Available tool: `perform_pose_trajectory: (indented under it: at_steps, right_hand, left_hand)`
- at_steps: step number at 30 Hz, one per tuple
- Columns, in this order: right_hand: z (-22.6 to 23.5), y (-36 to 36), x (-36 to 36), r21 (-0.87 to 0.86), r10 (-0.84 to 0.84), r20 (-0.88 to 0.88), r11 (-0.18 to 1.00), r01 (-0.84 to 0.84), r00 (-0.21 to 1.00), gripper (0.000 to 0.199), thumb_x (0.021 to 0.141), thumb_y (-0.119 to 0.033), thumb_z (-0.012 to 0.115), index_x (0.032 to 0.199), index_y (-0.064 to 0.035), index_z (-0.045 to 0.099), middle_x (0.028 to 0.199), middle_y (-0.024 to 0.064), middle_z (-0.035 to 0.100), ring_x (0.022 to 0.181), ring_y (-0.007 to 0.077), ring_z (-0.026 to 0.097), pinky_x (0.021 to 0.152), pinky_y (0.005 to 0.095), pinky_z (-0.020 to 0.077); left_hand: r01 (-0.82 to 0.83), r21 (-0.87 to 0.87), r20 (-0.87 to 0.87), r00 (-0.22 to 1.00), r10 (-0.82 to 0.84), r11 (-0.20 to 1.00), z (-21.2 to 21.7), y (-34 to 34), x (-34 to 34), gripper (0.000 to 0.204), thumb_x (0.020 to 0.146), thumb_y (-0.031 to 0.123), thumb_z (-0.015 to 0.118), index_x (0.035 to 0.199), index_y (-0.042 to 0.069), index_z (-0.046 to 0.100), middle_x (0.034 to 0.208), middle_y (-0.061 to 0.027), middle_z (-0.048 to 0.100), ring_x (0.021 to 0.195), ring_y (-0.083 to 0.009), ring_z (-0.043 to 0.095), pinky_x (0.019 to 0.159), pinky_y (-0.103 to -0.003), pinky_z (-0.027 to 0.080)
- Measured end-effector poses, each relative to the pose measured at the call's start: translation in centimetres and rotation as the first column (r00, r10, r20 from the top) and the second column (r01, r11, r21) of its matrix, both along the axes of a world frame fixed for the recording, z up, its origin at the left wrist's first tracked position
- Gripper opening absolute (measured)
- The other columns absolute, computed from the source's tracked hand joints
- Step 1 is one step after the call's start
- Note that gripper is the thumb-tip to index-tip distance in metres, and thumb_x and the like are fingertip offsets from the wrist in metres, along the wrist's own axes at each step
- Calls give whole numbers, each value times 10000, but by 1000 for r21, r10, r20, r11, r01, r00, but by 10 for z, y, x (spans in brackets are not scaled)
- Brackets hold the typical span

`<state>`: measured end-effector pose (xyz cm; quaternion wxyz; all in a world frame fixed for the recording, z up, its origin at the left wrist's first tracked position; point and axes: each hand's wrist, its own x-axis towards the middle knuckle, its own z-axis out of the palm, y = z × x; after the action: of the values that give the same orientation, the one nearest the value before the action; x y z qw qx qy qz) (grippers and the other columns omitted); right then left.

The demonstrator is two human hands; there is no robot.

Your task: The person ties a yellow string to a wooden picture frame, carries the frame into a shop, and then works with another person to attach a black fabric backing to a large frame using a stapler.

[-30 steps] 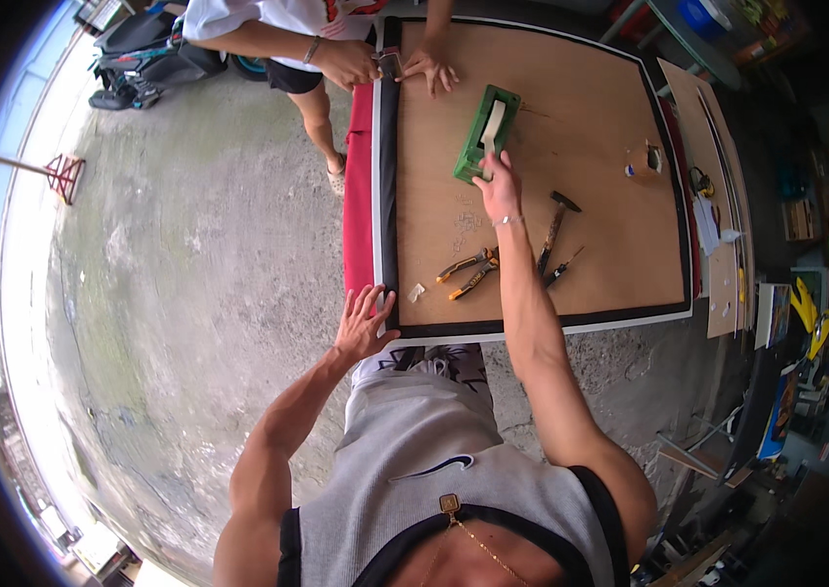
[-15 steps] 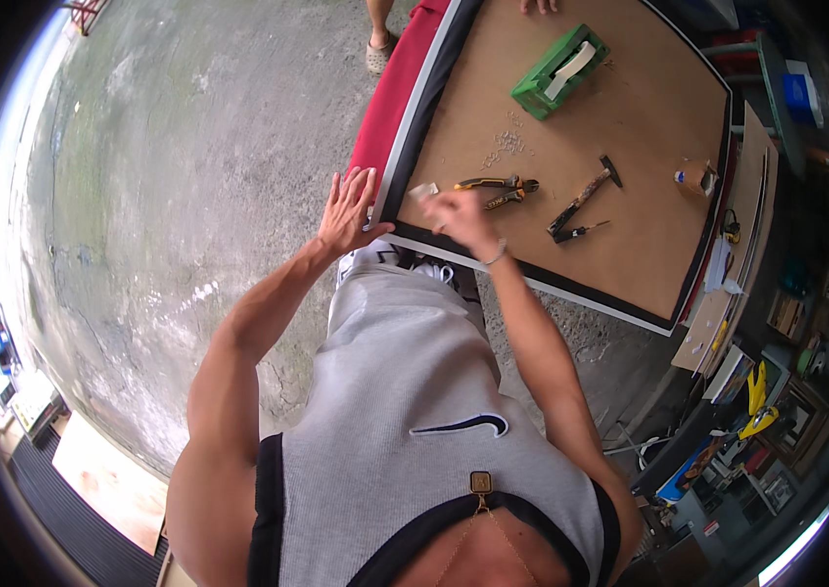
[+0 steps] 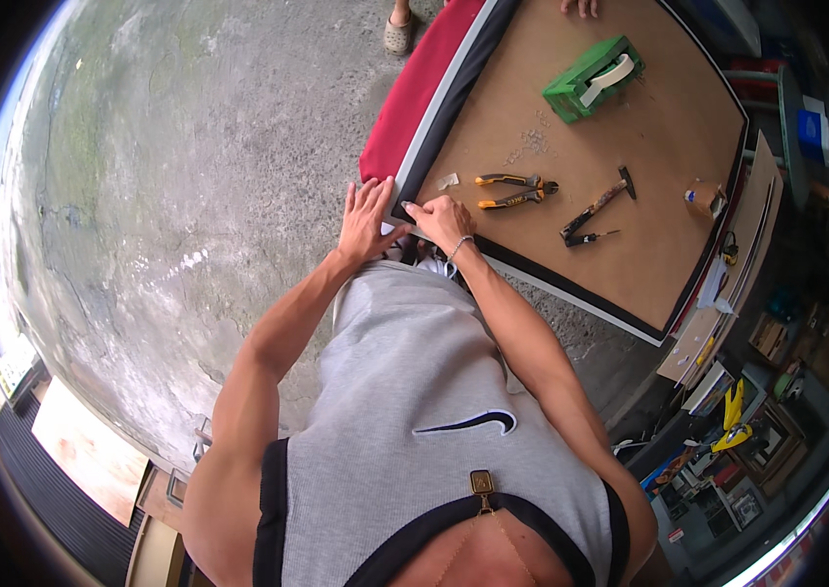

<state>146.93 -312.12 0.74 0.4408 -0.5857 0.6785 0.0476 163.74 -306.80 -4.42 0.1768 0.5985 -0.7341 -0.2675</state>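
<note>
A brown board (image 3: 586, 152) with a black border and white outer edge lies in front of me. My left hand (image 3: 368, 223) is open at its near-left corner, with fingers stretched along the edge. Beside it, my right hand (image 3: 444, 221) has its fingers curled in a pinch on the black border at that corner. Anything small between these fingertips is hidden. A whitish scrap (image 3: 448, 181) lies just beyond the right hand. Farther right are cutting pliers (image 3: 538, 183) with yellow-black handles, a hammer (image 3: 598, 207) and a small black-handled screwdriver (image 3: 586, 239).
A green tape dispenser (image 3: 571, 96) stands farther back, near small scattered metal bits (image 3: 532, 145). A brown roll (image 3: 703, 198) sits by the right edge. Red cloth (image 3: 405, 125) shows along the left. Another person's hand (image 3: 581, 7) rests on the far side; their clog (image 3: 398, 37) is on the floor.
My right hand has moved from the whitish scrap back to the corner and pinches there. The scrap now lies uncovered on the board. The view has shifted slightly.
</note>
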Motion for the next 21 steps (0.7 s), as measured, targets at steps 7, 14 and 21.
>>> perform_pose_trajectory:
  at_steps: [7, 14, 21]
  right_hand:
    - [-1, -3, -2, 112, -63, -14, 992, 64, 998, 445, 790, -527, 629, 696, -100, 712, 631, 119, 655, 691, 317, 658, 658, 413, 506]
    - [-8, 2, -5, 105, -97, 13, 990, 95, 995, 409, 787, -501, 649, 723, -105, 727, 594, 69, 652, 641, 255, 661, 653, 393, 503]
    - [19, -5, -10, 86, -80, 270, 995, 59, 960, 395, 765, -482, 671, 710, -95, 726, 662, 116, 666, 702, 310, 663, 665, 407, 508]
  left_hand:
    - [-143, -8, -313, 940, 134, 990, 0, -10, 0, 244, 785, 287, 701, 1017, 212, 688, 1077, -42, 576, 1072, -253, 500, 889, -451, 362]
    - [74, -74, -49, 996, -78, 994, 17, -26, 12, 302, 756, 333, 717, 1034, 226, 672, 1127, -34, 555, 1107, -241, 483, 969, -431, 317]
    - [145, -67, 39, 989, -142, 987, 19, -27, 15, 351, 769, 361, 702, 1089, 236, 629, 1161, -38, 530, 1164, -242, 460, 1031, -517, 252]
